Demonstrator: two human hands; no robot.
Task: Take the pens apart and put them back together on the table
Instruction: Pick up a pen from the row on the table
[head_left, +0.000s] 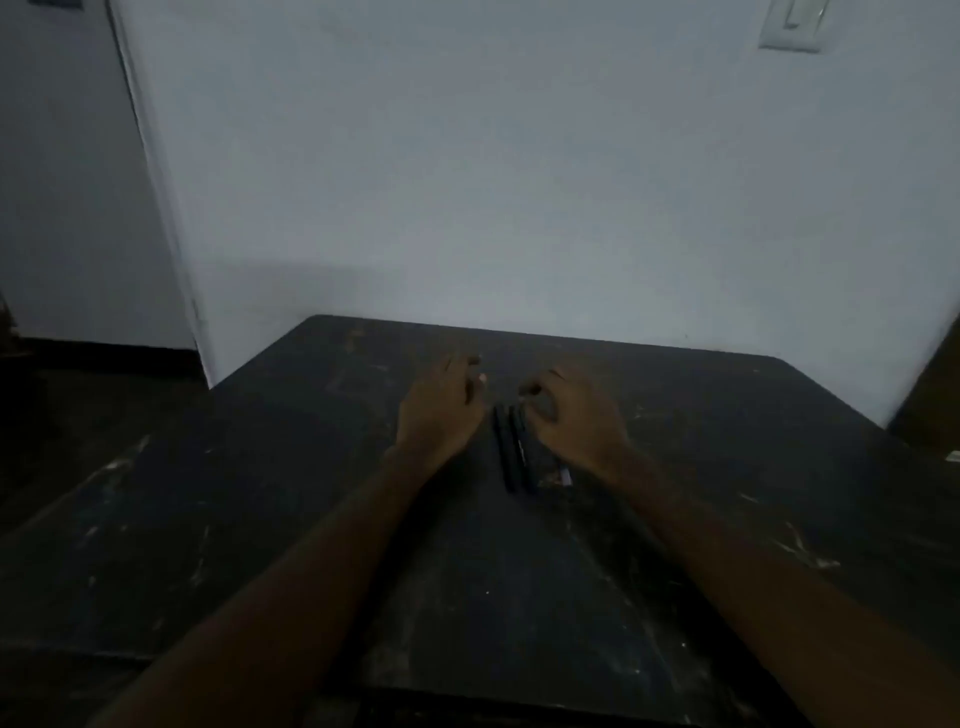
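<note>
Two dark pens (511, 449) lie side by side on the dark table (260, 519), pointing away from me, between my two hands. My left hand (441, 410) hovers just left of them, fingers loosely spread, holding nothing. My right hand (571, 415) sits just right of the pens with its fingers curled; thumb and fingertips hang close to the far end of the right pen. The dim light hides whether they touch it. A small pale piece (565, 475) lies by my right wrist.
The scratched table stands against a pale wall (519, 182). Its far edge runs just beyond my hands. A wall corner (156, 182) and dark floor lie to the left. A light switch (792, 23) sits high on the right.
</note>
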